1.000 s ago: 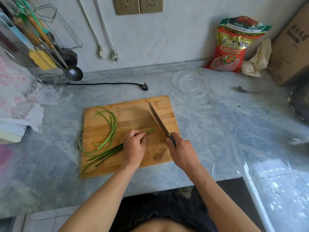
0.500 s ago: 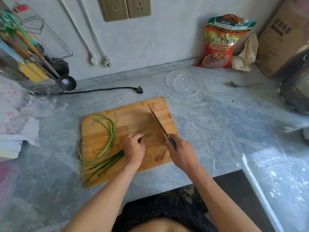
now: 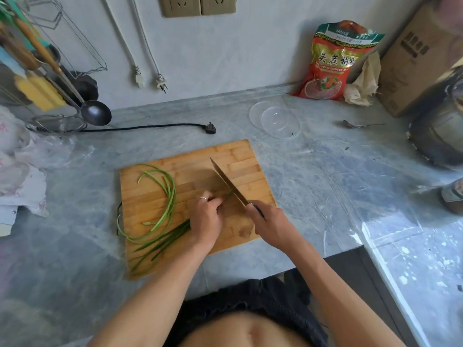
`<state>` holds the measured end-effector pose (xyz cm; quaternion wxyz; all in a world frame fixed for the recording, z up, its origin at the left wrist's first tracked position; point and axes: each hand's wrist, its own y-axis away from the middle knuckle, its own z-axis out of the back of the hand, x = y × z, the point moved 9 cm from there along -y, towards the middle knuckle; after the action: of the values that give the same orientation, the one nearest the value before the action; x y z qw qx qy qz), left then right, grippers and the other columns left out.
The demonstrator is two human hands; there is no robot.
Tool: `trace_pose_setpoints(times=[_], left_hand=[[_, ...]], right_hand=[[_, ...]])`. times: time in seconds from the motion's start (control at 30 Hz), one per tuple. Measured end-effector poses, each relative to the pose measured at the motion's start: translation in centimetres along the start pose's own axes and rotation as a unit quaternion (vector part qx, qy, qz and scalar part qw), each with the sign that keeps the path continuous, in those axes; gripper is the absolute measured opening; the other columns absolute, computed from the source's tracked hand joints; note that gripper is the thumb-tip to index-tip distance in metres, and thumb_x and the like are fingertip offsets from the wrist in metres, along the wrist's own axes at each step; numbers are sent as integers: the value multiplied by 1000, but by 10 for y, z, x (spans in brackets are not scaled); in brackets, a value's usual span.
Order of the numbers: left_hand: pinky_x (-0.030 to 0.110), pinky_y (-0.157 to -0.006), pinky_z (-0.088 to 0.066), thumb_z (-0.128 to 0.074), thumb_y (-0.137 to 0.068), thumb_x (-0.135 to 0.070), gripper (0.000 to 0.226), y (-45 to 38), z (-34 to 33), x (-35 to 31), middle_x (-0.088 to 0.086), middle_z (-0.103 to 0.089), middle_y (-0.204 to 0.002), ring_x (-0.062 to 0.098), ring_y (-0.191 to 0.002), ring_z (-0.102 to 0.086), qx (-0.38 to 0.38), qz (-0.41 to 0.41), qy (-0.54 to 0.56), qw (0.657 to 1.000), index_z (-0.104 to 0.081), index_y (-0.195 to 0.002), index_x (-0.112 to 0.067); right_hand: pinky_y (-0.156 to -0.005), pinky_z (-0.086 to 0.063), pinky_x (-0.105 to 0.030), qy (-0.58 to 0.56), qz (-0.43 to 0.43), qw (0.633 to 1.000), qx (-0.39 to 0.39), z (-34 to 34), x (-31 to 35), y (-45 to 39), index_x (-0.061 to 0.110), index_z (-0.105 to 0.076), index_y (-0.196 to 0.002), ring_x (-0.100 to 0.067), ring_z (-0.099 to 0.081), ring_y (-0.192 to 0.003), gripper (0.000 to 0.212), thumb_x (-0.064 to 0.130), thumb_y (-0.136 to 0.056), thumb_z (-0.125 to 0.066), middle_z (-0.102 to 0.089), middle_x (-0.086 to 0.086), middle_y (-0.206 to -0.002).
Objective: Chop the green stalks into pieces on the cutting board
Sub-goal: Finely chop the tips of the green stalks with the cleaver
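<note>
Long thin green stalks (image 3: 160,229) lie bunched on rectangular bamboo cutting board (image 3: 240,156) on grey marble desk. Left hand (image 3: 206,219) clenched over bundle near cut end. Right hand (image 3: 270,221) grasps steel knife (image 3: 226,181), blade at stalk tips. Stalks look light, springy, prone to roll; pin close to blade.

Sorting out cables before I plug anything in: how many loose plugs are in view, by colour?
White plugs hanging on the wall: 2
Black plug lying on the counter: 1
Total: 3
</note>
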<state>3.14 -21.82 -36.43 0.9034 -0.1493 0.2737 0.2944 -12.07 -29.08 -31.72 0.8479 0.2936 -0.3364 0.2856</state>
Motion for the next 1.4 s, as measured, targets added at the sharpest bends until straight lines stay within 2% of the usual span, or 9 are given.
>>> trace_pose_setpoints(times=[0.17,0.23,0.3,0.4,0.6,0.8,0.97,1.13,1.4], left_hand=[[37,-63,-50,-65,-73,9,24,7,-2,-8,12,-61,-95,36,-81,-61,48,-57,-62,995,-73,-87,-8],[37,-60,-51,-69,-72,8,23,5,0,-12,14,-61,-95,37,-79,-62,57,-78,-79,992,-73,-88,-7],[39,-62,-53,-70,-73,7,31,3,0,-15,15,-63,-97,37,-82,-62,59,-87,-75,992,-74,-99,-9],[41,-70,-55,-67,-78,6,42,-1,-4,-16,17,-64,-101,38,-88,-63,67,-76,-72,992,-72,-116,-12],[43,-71,-57,-71,-74,5,37,-5,-12,-22,13,-68,-101,37,-89,-62,53,-78,-111,989,-75,-107,-10],[43,-68,-56,-77,-66,6,43,-6,-9,-31,12,-68,-101,36,-88,-63,36,-93,-126,987,-75,-106,-10],[41,-65,-56,-76,-70,5,39,-4,-11,-26,13,-68,-99,35,-86,-63,35,-74,-138,987,-76,-105,-13],[40,-64,-55,-76,-69,4,40,-3,-12,-25,12,-67,-99,34,-87,-61,33,-79,-135,987,-76,-105,-14],[42,-63,-54,-74,-72,3,37,-2,-14,-21,13,-64,-96,35,-86,-60,14,-106,-117,987,-74,-106,-14]], right_hand=[[-56,-34,-24,10,6,1000,1,-5,4,1,33,-44,-69,-5,-44,-51,34,37,-102,-38,-47,8,-57],[-54,-40,-29,13,-4,1000,10,-1,6,2,31,-46,-69,-8,-46,-51,35,38,-102,-37,-46,8,-56],[-56,-47,-38,13,-11,1000,13,4,7,4,16,-50,-74,-14,-49,-51,39,39,-102,-35,-45,5,-55],[-61,-46,-45,31,9,999,2,6,11,6,13,-51,-79,-17,-47,-53,38,37,-102,-35,-51,-4,-59],[-58,-48,-38,81,29,996,0,10,7,3,16,-61,-108,-20,-58,-62,37,40,-102,-33,-62,-2,-67],[-48,-36,-33,69,33,997,6,9,-1,-1,23,-57,-93,-16,-46,-48,32,41,-102,-32,-49,3,-54],[-49,-33,-34,50,42,998,22,5,-1,-2,33,-37,-68,-14,-39,-47,34,41,-101,-30,-41,6,-52],[-51,-40,-43,57,46,997,14,3,2,-1,37,-34,-67,-19,-43,-49,34,42,-101,-29,-43,5,-53],[-53,-41,-41,47,37,998,4,2,3,1,26,-43,-70,-19,-46,-51,35,39,-102,-34,-46,4,-56]])
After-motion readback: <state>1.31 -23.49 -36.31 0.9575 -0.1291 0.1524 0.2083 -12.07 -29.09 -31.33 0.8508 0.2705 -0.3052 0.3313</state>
